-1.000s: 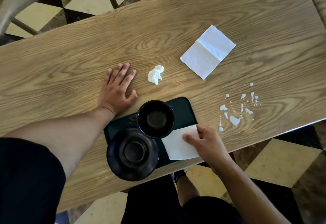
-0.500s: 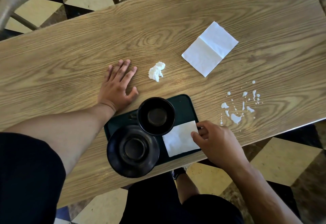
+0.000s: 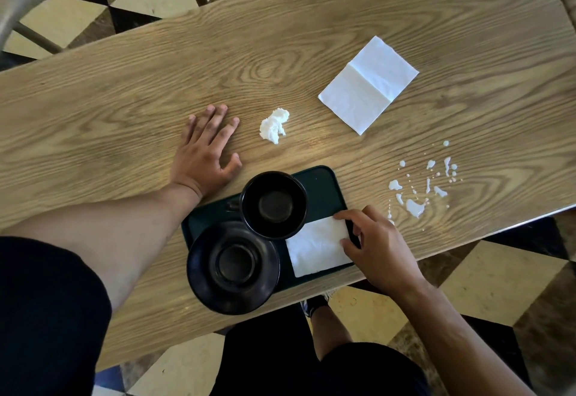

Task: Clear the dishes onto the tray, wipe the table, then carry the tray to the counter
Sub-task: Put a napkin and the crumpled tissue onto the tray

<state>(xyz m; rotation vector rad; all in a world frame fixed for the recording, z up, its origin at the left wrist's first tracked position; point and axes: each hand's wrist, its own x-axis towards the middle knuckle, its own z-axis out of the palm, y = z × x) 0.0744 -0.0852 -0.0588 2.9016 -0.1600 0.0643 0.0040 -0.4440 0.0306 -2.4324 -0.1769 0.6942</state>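
The right hand (image 3: 378, 249) pinches the napkin (image 3: 314, 247) lying on the tray (image 3: 324, 183) edge beneath its fingertips, left hand (image 3: 204, 152) flat and empty; dragging it carelessly could nudge the cup (image 3: 273, 205) just left.

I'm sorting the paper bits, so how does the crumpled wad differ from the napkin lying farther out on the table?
The crumpled wad is balled up and small; the flat napkin lies unfolded with one centre crease and covers far more of the table. The wad lies nearer the left hand. Both are white paper, untouched.
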